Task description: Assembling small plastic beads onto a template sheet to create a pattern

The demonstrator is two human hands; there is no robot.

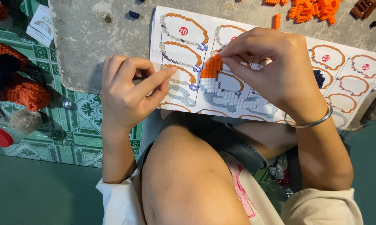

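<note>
Centre of frame: small orange-and-white brick piece (211, 71) pinched at its upper edge by right hand (271, 71) fingertips. Long axis runs top to bottom. Left hand (129, 89) just left of piece, fingers pressed together, apparently empty. Instruction sheet (346, 79) beneath.

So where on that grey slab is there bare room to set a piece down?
The bare patch is the grey slab left of the instruction sheet, above the left hand. It is crowded top right, around the orange brick pile, and under the right hand.
</note>
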